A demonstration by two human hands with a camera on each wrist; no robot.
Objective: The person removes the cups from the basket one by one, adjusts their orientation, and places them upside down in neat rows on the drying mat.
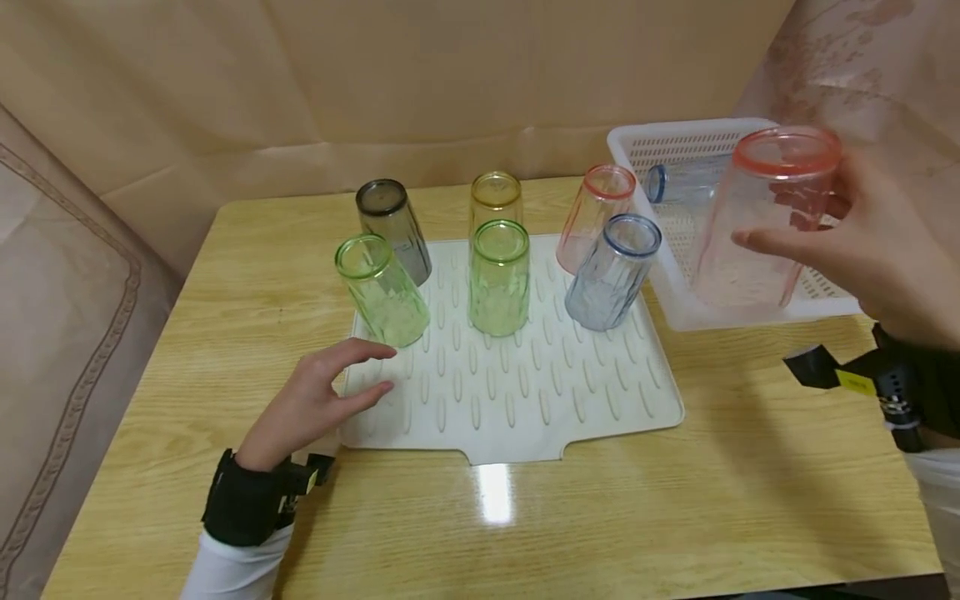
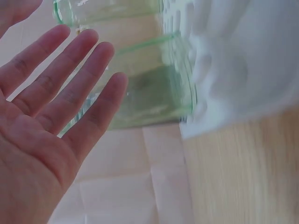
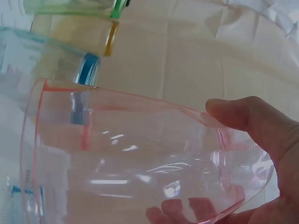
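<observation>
My right hand (image 1: 881, 237) grips a clear pink glass (image 1: 750, 225), thumb on one side and fingers on the other. The glass is mouth down, in front of and above the white basket (image 1: 682, 312); the right wrist view shows its wide rim pointing away from the palm. Near the drying mat's (image 1: 480, 433) left edge, my left hand (image 1: 311, 400) holds nothing, its fingers spread apart in the left wrist view. The nearest thing to it is a green glass (image 1: 390, 308), upside down on the mat.
Upside down on the mat stand another green glass (image 1: 498, 292), a blue glass (image 1: 607, 287), a grey glass (image 1: 397, 233), an amber glass (image 1: 495, 200) and a second pink glass (image 1: 588, 225). A blue-rimmed glass (image 1: 686, 182) lies sideways inside the basket. Cloth (image 1: 420, 75) hangs behind the wooden table (image 1: 600, 525).
</observation>
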